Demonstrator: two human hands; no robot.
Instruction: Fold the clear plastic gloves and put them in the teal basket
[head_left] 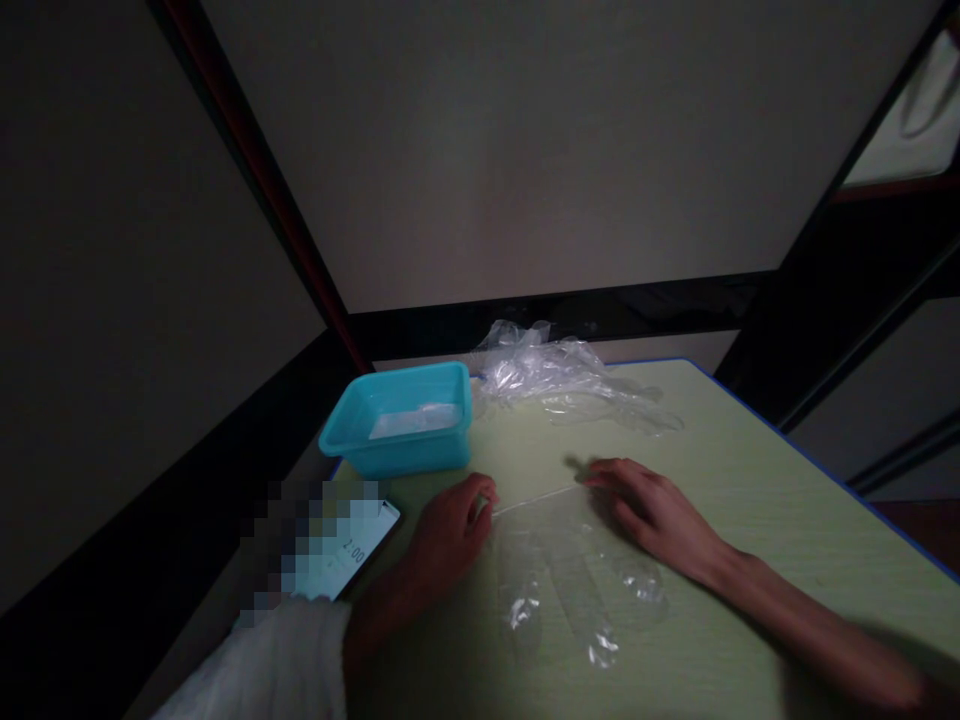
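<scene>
A clear plastic glove point(559, 570) lies flat on the pale green table point(750, 500) in front of me, fingers toward me. My left hand point(450, 535) is curled at the glove's far left corner, its fingertips pinching the cuff edge. My right hand point(649, 510) lies flat on the glove's far right corner, fingers stretched out and pressing the plastic down. A thin bright edge of the cuff runs between the two hands.
A teal plastic tub point(401, 420) holding something pale stands at the table's far left. A heap of clear plastic gloves point(559, 380) lies behind it at the far edge. A phone point(337, 555) showing a timer lies at the left edge. Dark frame bars surround the table.
</scene>
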